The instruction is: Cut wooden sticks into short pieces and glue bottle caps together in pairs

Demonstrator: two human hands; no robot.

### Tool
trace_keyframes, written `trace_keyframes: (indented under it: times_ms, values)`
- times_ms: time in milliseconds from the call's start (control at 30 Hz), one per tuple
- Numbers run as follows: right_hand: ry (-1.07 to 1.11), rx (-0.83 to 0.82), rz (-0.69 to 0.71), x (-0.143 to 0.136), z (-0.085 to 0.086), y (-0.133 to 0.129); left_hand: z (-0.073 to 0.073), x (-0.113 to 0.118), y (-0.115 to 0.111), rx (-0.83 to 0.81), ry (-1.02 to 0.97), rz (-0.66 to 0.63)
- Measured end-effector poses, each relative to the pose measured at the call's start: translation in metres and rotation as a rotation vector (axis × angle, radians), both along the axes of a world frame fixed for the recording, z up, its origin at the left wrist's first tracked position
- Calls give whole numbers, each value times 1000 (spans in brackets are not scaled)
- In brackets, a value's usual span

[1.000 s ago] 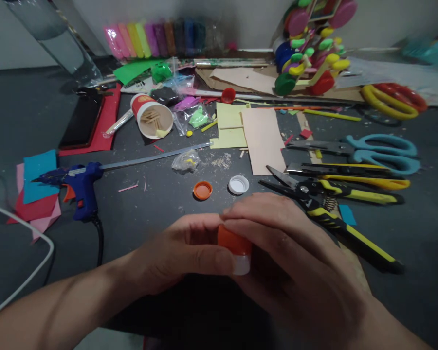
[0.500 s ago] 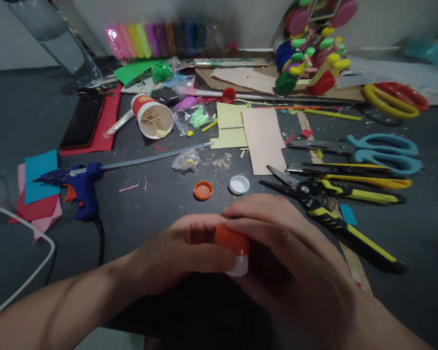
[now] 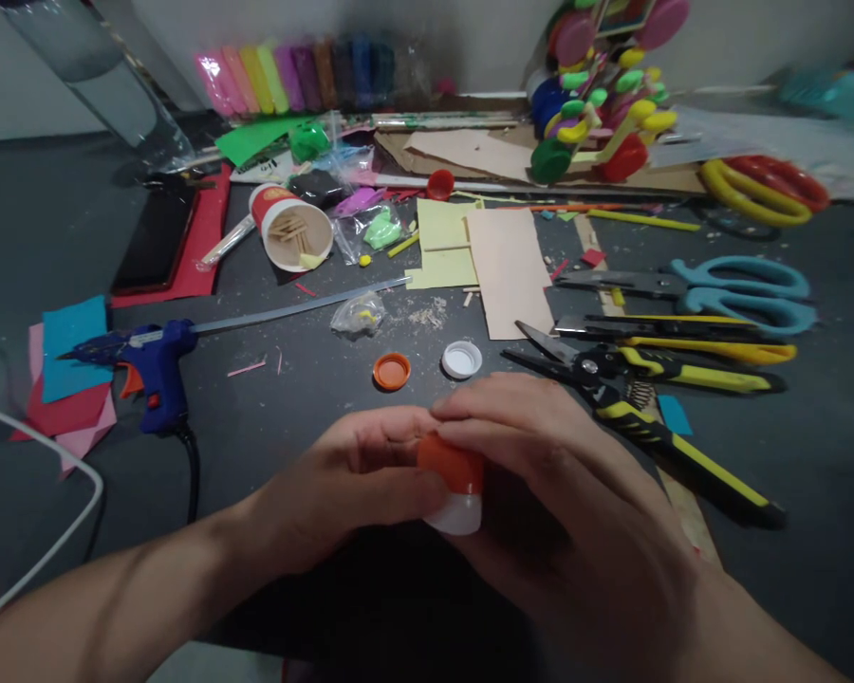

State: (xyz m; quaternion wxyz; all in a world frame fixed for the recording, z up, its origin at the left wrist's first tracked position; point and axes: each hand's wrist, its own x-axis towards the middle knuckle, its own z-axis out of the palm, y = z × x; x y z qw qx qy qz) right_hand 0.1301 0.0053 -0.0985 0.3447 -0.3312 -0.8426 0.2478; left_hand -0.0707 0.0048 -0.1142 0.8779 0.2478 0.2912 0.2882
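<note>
Orange piece [image 3: 452, 463] gripped above a white piece [image 3: 459, 515], on your side of the white cap [image 3: 461, 360]

Nearest you, in front of the white cap, your left hand [image 3: 356, 474] pinched the stacked pair, its thumb pressed across the front near the line where orange met white; its fingertips behind were partly hidden. Your right hand [image 3: 576, 493] arched in from the right, fingers bent over the orange top; whether it squeezed or merely steadied, I could not tell.

The likeliest trouble was a crooked stack: uneven thumb pressure could have tipped the white piece, or slid it off if the two were not bonded, which the view did not settle. Your right knuckles were so near the white cap that a forward nudge could have knocked it away.

Just left of the white cap lay an orange cap [image 3: 391, 371]. To its right lay yellow-and-black snips [image 3: 589, 367], blades parted; a wide swing of your right hand could have caught them. Well left sat a blue glue gun [image 3: 162, 362], a burn risk if hot. Beyond the white cap lay crumbs [image 3: 428, 313], which could have stuck to anything tacky.
</note>
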Motion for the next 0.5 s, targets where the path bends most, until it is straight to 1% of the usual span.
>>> trace_keyframes:
  times_ms: [133, 333, 500]
  values:
    - [-5, -43, -10, 2, 0, -1, 0, 0, -1, -34, -37, -1]
    - [2, -21, 7, 2, -1, 0, -2, 1, -1, -5, -12, 7]
    - [8, -33, -3, 1, 2, 0, 0, 1, 1, -22, -10, 9]
